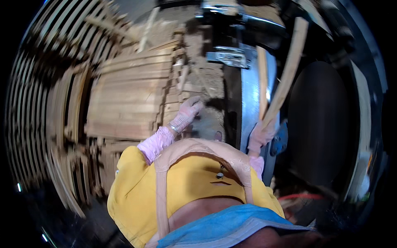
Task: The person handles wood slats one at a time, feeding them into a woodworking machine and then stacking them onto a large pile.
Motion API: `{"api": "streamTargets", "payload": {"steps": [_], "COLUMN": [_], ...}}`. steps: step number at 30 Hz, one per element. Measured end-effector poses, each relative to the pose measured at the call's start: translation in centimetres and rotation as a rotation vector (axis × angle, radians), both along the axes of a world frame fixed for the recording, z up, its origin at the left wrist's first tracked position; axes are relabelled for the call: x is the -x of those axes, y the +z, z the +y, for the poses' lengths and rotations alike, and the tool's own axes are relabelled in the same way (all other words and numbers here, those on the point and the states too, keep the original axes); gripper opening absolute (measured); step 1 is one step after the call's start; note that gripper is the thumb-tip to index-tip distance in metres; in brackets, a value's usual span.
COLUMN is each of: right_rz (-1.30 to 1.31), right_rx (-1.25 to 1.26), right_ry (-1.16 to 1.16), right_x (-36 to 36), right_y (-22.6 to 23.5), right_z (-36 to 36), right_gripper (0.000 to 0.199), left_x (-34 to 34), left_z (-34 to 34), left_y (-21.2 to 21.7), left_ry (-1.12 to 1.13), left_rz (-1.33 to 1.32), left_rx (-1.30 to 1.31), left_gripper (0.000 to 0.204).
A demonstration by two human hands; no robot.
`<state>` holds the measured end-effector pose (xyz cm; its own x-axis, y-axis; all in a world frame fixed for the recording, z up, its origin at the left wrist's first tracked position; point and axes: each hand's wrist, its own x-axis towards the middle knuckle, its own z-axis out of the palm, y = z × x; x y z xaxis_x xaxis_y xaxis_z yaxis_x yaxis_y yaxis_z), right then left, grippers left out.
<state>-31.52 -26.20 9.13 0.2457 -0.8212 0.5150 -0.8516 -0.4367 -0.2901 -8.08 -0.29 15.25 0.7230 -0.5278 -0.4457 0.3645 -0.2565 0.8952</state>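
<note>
The long pale wooden strip I hold rises tilted from my right hand, leaning up and to the right over the shiny metal edge of the machine, with a second wooden slat standing just beside it on that edge. My right hand, in a pink glove, is clenched around the strip's lower end, while my left hand, also gloved, lies loose and spread on the dusty surface, gripping nothing I can see. Left of it sits a stack of wooden planks, with more slats piled farther left.
</note>
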Motion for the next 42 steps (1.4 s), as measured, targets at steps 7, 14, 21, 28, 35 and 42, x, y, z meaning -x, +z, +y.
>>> {"api": "streamTargets", "payload": {"steps": [7, 14, 21, 28, 35, 42], "right_rz": [-0.159, -0.008, 0.329, 0.207, 0.267, -0.007], "right_rx": [-0.206, -0.278, -0.293, -0.088, -0.001, -0.741], "right_ry": [0.363, 0.466, 0.304, 0.337, 0.504, 1.198], "right_x": [-12.0, -6.8, 15.8, 8.7, -3.9, -12.3], "right_y": [5.4, 5.5, 5.3, 5.9, 4.9, 12.3], "right_z": [-8.4, -3.0, 8.3, 4.2, -4.9, 7.0], "right_gripper": [0.061, 0.060, 0.053, 0.043, 0.028, 0.059], "left_x": [-0.6, -2.6, -2.8, -2.9, -6.6, -9.8], "left_z": [8.6, 30.0, 43.2, 37.4, 27.9, 8.2], "left_y": [5.4, -0.3, -9.8, -1.9, 7.2, 9.8], "left_ry": [0.539, 1.166, 0.915, 1.477, 1.208, 1.036], "left_rz": [-0.489, -0.821, -0.293, 0.124, -0.485, -0.384], "left_rx": [-0.160, -0.724, -0.484, 0.219, 0.260, 0.389], "left_gripper": [0.061, 0.087, 0.052, 0.048, 0.036, 0.042]}}
